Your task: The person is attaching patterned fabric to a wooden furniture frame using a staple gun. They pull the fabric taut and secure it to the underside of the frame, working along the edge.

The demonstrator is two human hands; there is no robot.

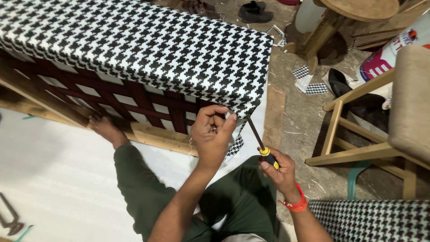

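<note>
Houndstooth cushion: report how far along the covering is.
Done: the fabric lies smooth over the top and side of the cushion. In hand: at the near corner, the left hand pinches the fabric edge while the right hand angles a screwdriver at it. Left: a loose flap hangs at that corner, and the webbing underneath is uncovered.
</note>
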